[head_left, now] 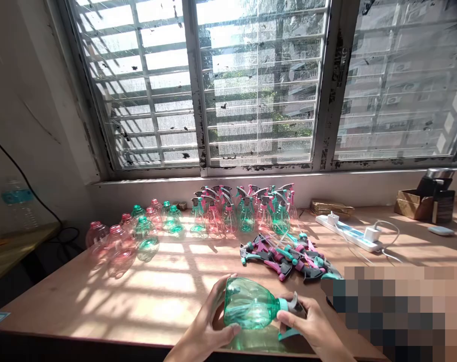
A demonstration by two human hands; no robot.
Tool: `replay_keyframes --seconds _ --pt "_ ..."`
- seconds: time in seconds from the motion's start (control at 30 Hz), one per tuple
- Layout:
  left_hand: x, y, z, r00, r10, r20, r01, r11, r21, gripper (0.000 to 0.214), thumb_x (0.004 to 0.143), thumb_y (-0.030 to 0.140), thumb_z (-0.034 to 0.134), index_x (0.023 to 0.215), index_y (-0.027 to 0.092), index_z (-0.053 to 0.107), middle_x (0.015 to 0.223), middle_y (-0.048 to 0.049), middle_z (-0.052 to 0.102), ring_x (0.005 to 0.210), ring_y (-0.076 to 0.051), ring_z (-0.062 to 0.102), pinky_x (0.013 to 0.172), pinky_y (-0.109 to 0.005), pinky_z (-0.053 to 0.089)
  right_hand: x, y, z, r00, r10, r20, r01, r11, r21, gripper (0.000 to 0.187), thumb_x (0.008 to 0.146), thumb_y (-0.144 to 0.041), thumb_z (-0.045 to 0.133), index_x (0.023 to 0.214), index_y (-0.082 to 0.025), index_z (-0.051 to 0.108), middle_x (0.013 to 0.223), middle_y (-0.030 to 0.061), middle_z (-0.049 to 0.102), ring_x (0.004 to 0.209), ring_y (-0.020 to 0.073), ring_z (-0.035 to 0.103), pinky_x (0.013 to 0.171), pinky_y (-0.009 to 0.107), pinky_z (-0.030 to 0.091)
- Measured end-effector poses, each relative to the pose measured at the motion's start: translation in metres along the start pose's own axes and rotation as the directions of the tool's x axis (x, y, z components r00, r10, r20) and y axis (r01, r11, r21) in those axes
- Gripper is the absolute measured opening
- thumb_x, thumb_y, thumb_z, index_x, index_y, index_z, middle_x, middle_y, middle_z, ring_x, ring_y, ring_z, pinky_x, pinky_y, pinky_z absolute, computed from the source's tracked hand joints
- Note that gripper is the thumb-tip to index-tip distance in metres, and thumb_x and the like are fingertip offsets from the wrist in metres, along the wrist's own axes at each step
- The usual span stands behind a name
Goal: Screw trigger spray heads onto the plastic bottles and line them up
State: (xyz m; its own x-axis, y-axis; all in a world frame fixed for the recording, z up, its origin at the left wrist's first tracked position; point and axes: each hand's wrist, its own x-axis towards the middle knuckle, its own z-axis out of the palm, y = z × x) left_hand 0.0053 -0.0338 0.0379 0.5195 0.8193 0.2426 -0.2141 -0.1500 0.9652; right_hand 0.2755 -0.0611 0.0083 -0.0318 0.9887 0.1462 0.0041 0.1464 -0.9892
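Spray bottle (249,304) sideways, near edge of bench (100,319) | left hand (211,319) cupping green base (230,304) | right hand (314,322) gripping trigger head (297,307)

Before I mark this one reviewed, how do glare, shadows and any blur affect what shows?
All head view: glare washes out parts of the window; barred shadows and sunlit patches stripe the table; coarse pixel blocks hide the lower right corner; the green spray bottle between left hand and right hand looks reasonably sharp.
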Motion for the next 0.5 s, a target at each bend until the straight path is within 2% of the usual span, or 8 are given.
replay_keyframes --seconds 0.03,0.17,0.33,0.37,0.43,0.5 --pt "-0.001 -0.001 0.0 1.0 0.011 0.009 -0.011 1.0 -0.011 0.082 0.076 0.041 0.088 0.148 0.038 0.047 0.16 -0.0095 0.043 0.145 -0.037 0.043 0.115 -0.047 0.043 -0.001 -0.001 0.001 1.0 -0.009 0.004 0.009 1.0 0.006 0.04 0.074 -0.055 0.083 0.065 -0.019 0.07 0.059 0.0053 0.076 0.058 0.0252 0.071 0.062 0.036 0.058" --pt "-0.005 -0.008 0.002 1.0 -0.029 0.009 0.029 1.0 0.011 0.094 0.073 0.041 0.09 0.151 0.044 0.038 0.155 -0.0093 0.044 0.128 -0.033 0.059 0.103 -0.044 0.052 -0.003 -0.003 0.001 0.999 -0.023 -0.025 0.024 1.0 0.016 0.04 0.076 -0.058 0.081 0.077 -0.018 0.072 0.055 0.0035 0.075 0.054 0.0239 0.07 0.059 0.035 0.056" --pt "-0.011 -0.01 0.009 0.997 0.045 -0.058 -0.027 0.958 0.285 0.063 0.076 0.048 0.084 0.134 0.037 0.062 0.157 -0.0075 0.034 0.137 -0.037 0.049 0.091 -0.033 0.061 0.001 -0.001 -0.005 1.0 0.024 0.018 -0.026 0.995 0.101 0.05 0.074 -0.063 0.079 0.062 -0.017 0.065 0.045 0.0015 0.068 0.044 0.0171 0.063 0.051 0.029 0.048" --pt "-0.012 -0.009 0.009 0.995 0.084 -0.06 -0.057 0.933 0.354 0.059 0.079 0.049 0.081 0.134 0.037 0.063 0.157 -0.0073 0.035 0.137 -0.037 0.049 0.09 -0.033 0.062 0.001 -0.001 -0.006 0.998 0.05 0.026 -0.053 0.99 0.129 0.051 0.074 -0.065 0.079 0.063 -0.017 0.065 0.043 0.0012 0.067 0.041 0.0155 0.06 0.049 0.027 0.046" --pt "-0.012 -0.004 0.009 0.981 0.19 -0.027 -0.15 0.847 0.51 0.054 0.083 0.046 0.077 0.135 0.038 0.064 0.154 -0.0081 0.043 0.136 -0.038 0.052 0.099 -0.038 0.059 -0.001 -0.004 -0.005 0.994 0.103 0.043 -0.109 0.978 0.176 0.053 0.074 -0.066 0.079 0.065 -0.016 0.065 0.042 0.0013 0.066 0.038 0.0131 0.056 0.046 0.025 0.043" --pt "-0.012 0.004 0.007 0.967 0.245 0.066 -0.23 0.739 0.633 0.054 0.086 0.042 0.075 0.138 0.038 0.063 0.154 -0.0095 0.048 0.134 -0.04 0.055 0.107 -0.044 0.054 -0.005 -0.011 -0.004 0.987 0.152 0.047 -0.159 0.964 0.211 0.053 0.072 -0.066 0.08 0.069 -0.015 0.066 0.042 0.0015 0.066 0.038 0.0121 0.055 0.044 0.024 0.042"
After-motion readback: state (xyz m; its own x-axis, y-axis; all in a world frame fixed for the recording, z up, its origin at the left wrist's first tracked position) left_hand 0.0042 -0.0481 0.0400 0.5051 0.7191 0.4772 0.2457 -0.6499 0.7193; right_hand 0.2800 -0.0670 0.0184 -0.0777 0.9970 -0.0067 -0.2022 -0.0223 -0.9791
